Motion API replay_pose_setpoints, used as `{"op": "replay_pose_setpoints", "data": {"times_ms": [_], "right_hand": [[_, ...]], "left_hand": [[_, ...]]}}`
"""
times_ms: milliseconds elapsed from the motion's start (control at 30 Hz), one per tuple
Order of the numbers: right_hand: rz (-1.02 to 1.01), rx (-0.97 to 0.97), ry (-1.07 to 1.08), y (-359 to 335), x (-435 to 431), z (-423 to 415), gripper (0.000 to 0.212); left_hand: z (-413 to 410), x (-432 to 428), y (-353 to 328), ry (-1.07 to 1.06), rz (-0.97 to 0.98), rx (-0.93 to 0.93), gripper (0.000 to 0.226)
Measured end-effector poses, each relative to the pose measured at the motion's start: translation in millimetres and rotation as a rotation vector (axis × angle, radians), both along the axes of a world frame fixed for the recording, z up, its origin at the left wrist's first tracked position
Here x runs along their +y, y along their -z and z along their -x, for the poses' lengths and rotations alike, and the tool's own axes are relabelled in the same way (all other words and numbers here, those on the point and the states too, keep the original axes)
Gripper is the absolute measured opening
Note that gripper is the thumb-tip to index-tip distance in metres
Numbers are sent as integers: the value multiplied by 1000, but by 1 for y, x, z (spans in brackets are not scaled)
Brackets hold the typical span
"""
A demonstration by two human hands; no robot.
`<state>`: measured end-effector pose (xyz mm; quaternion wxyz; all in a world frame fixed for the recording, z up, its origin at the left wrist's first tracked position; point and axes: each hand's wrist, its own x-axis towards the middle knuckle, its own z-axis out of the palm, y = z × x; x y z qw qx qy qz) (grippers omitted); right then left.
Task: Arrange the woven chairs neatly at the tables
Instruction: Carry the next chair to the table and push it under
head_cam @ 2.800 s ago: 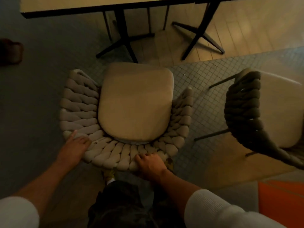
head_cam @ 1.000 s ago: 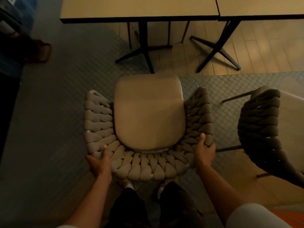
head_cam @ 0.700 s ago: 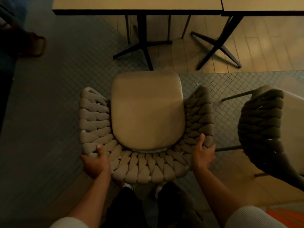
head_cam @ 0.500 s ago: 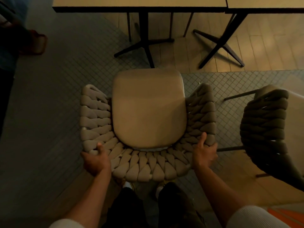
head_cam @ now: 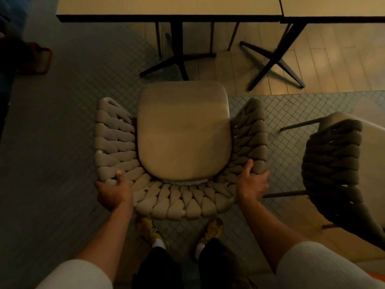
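Head view, looking down: two tables stand side by side at the top edge, the left table [head_cam: 166,7] on a dark pedestal with splayed feet, the right table [head_cam: 333,7] likewise. Floor is small grey tile in the foreground, pale planks under the tables.

Subject item: woven chair [head_cam: 181,142], upright, facing the left table, its front edge near the pedestal feet but not yet tucked under the top. A second woven chair [head_cam: 333,163], darker in this light, stands turned sideways at right, well apart from both tables.

Handling assessment: the thick padded weave probably yields under pressure and gives good friction; the thin dark legs on the second chair suggest a metal frame, so moderate weight and a stiff structure. The seat cushion [head_cam: 183,132] may be loose and is not a sound hold. The rear corners of the backrest rim are the best purchase, as they allow steering.

Grip state: left hand [head_cam: 113,193] is clamped on the rear left corner, thumb over the weave. Right hand [head_cam: 252,184] is clamped on the rear right corner, thumb raised along the inner face.

Risk: legs may catch on tile joints or the pedestal feet.
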<state>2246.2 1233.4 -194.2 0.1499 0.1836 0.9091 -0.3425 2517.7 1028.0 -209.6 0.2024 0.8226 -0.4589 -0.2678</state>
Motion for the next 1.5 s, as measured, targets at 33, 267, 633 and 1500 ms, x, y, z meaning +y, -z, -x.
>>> {"op": "replay_pose_setpoints", "data": {"times_ms": [33, 267, 633, 1500], "right_hand": [[3, -2, -7, 0, 0, 0, 58], [118, -47, -112, -6, 23, -4, 52], [-193, 471, -1014, -22, 71, -56, 43], [-207, 558, -1782, 6, 21, -36, 67]], "left_hand": [[0, 0, -1, 1, 2, 4, 56], [-11, 7, -8, 99, 6, -4, 56], [-52, 72, -45, 954, 225, -329, 50], [-23, 12, 11, 1794, 270, -468, 62]]}}
